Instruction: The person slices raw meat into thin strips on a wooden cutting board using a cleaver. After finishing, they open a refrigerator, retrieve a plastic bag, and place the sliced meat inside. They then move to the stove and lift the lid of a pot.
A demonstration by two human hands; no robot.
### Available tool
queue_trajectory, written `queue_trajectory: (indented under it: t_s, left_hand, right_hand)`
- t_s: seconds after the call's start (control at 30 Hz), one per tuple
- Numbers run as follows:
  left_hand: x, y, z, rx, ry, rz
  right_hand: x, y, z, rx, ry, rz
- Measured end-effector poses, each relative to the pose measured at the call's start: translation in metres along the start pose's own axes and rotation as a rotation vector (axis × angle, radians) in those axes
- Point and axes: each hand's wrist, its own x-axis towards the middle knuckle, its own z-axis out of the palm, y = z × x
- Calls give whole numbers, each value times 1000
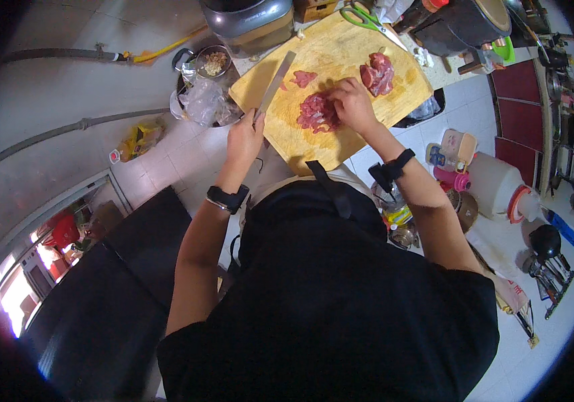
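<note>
My left hand (pixel 246 138) grips the handle of a kitchen knife (pixel 278 80), its broad blade slanting up over the left part of a wooden cutting board (pixel 287 145). At the board's middle, my right hand (pixel 353 104) rests with curled fingers at the right edge of a pile of cut raw meat (pixel 315 114). Whether those fingers pinch any meat is hidden. A smaller bit of sliced meat (pixel 303 78) lies above the pile, near the blade. To the right sits a larger uncut chunk of raw meat (pixel 378 74).
Green-handled scissors (pixel 362 19) lie across the board's far edge. Beyond it stands a grey appliance (pixel 249 25). Left of the board, a bowl of chopped bits (pixel 213 61) sits above a bin with plastic bags (pixel 206 103). A dark container (pixel 460 27) stands at right.
</note>
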Motion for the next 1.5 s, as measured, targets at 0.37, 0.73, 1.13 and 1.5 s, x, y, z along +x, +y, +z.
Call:
queue_trajectory:
  t_s: [0.37,0.73,1.13,1.5]
  left_hand:
    - [-22,-2,-11,-103,62,-94]
    - [-41,-10,-17,-76,89,-135]
    - [-30,-2,-3,-57,7,-65]
    - [-25,1,4,-49,26,-79]
  right_hand:
    - [78,-42,77,-9,-64,210]
    - [57,-40,80,-108,-87,18]
    - [-39,-39,-20,-87,-186,-198]
    - [55,-11,36,96,-212,100]
